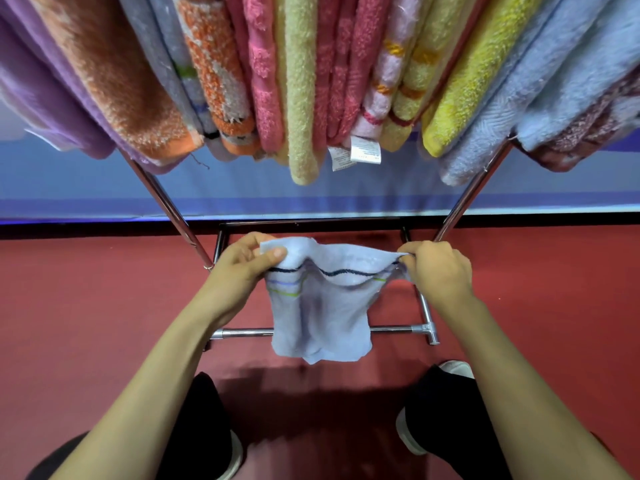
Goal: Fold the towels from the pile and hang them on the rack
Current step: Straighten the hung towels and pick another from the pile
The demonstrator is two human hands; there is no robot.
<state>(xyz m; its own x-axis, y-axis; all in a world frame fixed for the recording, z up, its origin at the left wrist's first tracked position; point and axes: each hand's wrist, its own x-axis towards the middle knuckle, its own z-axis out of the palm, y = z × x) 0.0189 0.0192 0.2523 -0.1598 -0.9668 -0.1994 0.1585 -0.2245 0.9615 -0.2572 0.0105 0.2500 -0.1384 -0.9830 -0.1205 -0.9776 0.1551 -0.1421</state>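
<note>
A small light-blue towel (pixel 322 306) with dark, violet and green stripes hangs in the air between my hands, folded over, its lower edge drooping. My left hand (pixel 239 265) pinches its upper left corner between thumb and fingers. My right hand (pixel 436 268) pinches the upper right corner. Above and beyond my hands, the chrome rack (pixel 162 202) carries several folded towels packed side by side: purple, orange (pixel 114 74), pink, pale yellow (pixel 301 95), bright yellow and light blue (pixel 512 98). The towel pile is not in view.
The rack's slanted legs (pixel 467 199) flank my hands, and its low crossbar (pixel 394 329) runs just behind the held towel. A blue wall panel (pixel 86 188) stands behind. My feet in dark trousers and pale shoes (pixel 412 434) rest on red floor.
</note>
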